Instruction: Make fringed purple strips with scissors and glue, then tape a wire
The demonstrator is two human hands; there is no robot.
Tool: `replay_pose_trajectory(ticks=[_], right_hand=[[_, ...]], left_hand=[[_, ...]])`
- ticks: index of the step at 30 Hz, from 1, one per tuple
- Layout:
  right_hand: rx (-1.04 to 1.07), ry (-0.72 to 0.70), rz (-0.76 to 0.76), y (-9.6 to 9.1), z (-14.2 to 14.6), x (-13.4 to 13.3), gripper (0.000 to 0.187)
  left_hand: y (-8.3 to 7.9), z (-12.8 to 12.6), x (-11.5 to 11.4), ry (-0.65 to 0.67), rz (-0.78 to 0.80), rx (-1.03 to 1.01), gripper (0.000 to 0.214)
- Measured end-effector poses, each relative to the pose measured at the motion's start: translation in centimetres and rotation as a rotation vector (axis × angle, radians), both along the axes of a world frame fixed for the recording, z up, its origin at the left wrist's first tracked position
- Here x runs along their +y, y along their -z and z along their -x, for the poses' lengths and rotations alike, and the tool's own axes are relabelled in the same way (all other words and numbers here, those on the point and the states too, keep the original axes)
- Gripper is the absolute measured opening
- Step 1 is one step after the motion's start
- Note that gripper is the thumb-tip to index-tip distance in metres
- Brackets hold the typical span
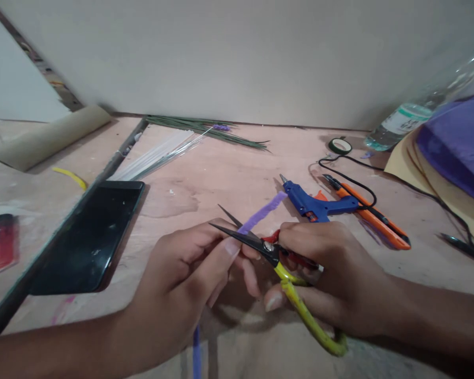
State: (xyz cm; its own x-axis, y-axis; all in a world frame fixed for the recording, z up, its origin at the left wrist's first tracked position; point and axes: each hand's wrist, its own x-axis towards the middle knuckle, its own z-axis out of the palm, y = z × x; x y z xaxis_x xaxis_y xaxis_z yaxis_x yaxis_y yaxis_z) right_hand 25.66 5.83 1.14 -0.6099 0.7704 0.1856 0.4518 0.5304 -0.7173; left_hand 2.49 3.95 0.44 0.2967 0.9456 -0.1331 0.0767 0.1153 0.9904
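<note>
My left hand (189,279) pinches a narrow purple strip (263,212), which looks like crinkled paper. The strip slants up and right, and its lower end runs between the parted black blades of the scissors (270,252). Fingers of my right hand (327,273) are wrapped round the scissors, whose yellow loop hangs below. A red part (274,237) shows by the same hand; whether it belongs to the scissors I cannot tell. Below my left hand hangs a blue-purple strip (197,350); its upper end is hidden.
A blue glue gun (316,202) and orange cutter (383,226) lie beyond my right hand. Green tape (340,145), a bottle (398,123) and purple sheets (458,142) are at right. Left are a phone (90,237) and cardboard tube (51,138); green stems (205,129) lie behind.
</note>
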Motion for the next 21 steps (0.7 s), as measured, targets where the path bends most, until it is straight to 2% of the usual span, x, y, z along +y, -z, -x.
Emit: replay_pose_trajectory(ticks=[6,21], right_hand=[[-0.013,0.010,-0.008,0.07,-0.06,0.06,0.061],[-0.042,0.011,-0.080,0.27,-0.62,0.06,0.060]], left_hand=[[-0.15,-0.18,0.08,-0.025,-0.031,0.028,0.039],[-0.61,-0.25,0.16,-0.043,0.048,-0.033,0.035]])
